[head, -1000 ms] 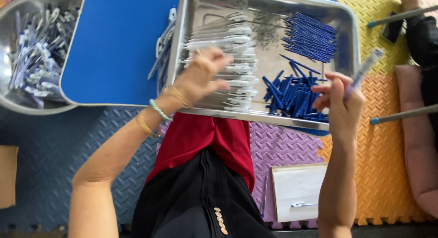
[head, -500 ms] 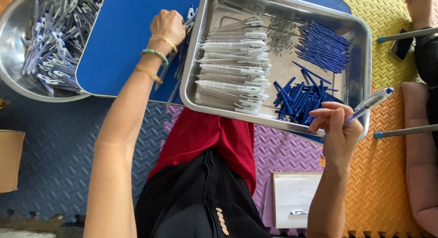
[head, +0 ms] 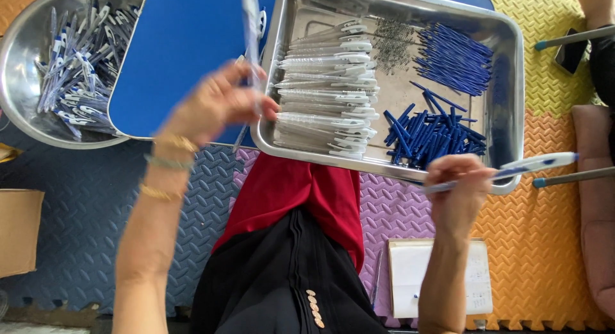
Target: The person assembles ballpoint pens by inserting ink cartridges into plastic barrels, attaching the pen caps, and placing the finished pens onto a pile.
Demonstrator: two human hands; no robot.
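My left hand (head: pixel 214 103) is raised over the blue table's near edge, blurred by motion, and grips a clear pen barrel (head: pixel 250 33) that points up. My right hand (head: pixel 458 180) hovers by the near right corner of the steel tray (head: pixel 506 65) and holds a white and blue pen (head: pixel 525 165) pointing right. In the tray lie rows of clear pen barrels (head: pixel 327 90), a heap of small springs (head: pixel 392 46) and two piles of blue pen parts (head: pixel 435 129).
A round steel bowl (head: pixel 25 122) of several finished pens stands at the left on the blue table (head: pixel 179 46). A notepad (head: pixel 410 276) lies on the foam floor mats. A cardboard box (head: pixel 16 231) sits at far left. Another person's arm (head: pixel 599 26) shows at top right.
My left hand drew back from the tray's left edge toward me with a clear barrel in it. My right hand dropped slightly, its pen now lying more level.
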